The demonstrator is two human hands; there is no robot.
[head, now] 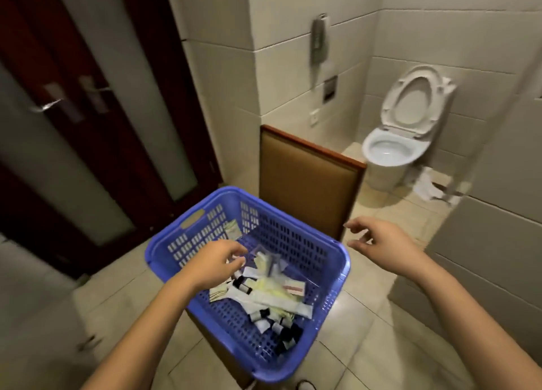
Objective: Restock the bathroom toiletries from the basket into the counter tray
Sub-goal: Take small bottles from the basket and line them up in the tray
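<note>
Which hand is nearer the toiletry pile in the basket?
Left. The left hand is over the blue basket, fingertips right at the toiletry pile; whether it grips anything is unclear. The right hand hovers outside the basket's right rim, empty.

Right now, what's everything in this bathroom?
basket: one, blue, on the chair
toiletries: many, white and black, in the basket
chair: one, brown, under the basket
toilet: one, white, far right, seat up
wall phone: one, grey, tiled wall
door: count unclear, dark brown, left
crumpled heap: one, white, floor by toilet
left hand: one, over the toiletries, fingers curled
right hand: one, open, right of basket
</note>
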